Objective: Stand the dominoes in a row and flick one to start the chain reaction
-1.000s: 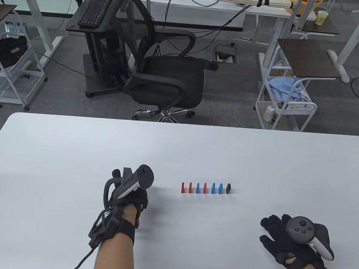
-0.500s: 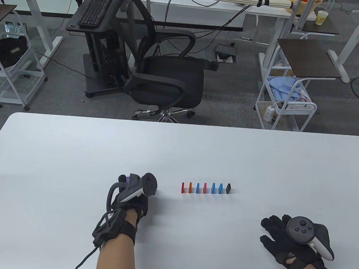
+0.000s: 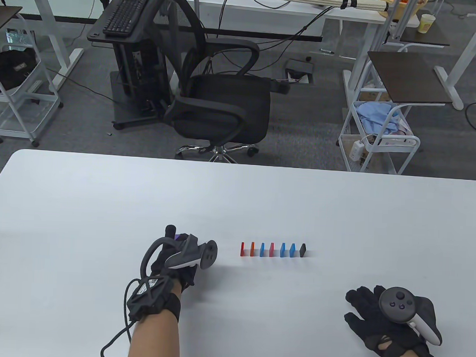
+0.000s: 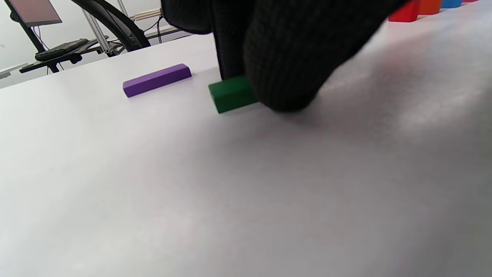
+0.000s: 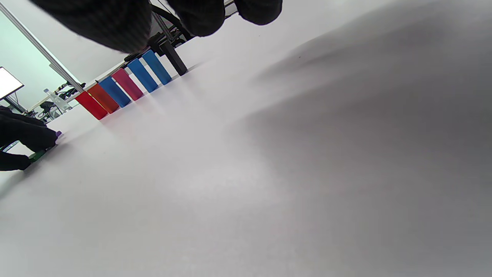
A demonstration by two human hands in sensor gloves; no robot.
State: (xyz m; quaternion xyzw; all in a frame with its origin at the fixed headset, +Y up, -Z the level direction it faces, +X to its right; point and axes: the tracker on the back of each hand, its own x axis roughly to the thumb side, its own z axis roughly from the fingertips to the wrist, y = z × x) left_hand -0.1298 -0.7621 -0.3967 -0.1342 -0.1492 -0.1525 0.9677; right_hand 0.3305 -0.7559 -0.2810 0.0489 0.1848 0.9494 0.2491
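Several dominoes stand in a row (image 3: 272, 250) on the white table (image 3: 83, 203), from red (image 3: 242, 249) on the left to black (image 3: 303, 250) on the right. My left hand (image 3: 179, 258) is down on the table just left of the row. In the left wrist view its fingertips (image 4: 276, 69) pinch a green domino (image 4: 230, 96) that lies flat. A purple domino (image 4: 157, 79) lies flat beside it, peeking out by the hand (image 3: 178, 236) in the table view. My right hand (image 3: 364, 310) rests flat and empty near the front right, away from the row (image 5: 130, 82).
A black office chair (image 3: 221, 103) stands past the table's far edge, with desks and a white cart (image 3: 381, 141) behind it. The table's far edge (image 3: 238, 162) runs across the middle of the table view.
My left hand has slid right, towards the row, and turned over onto the green domino. The purple domino now shows beside it. The right hand and the row have not moved.
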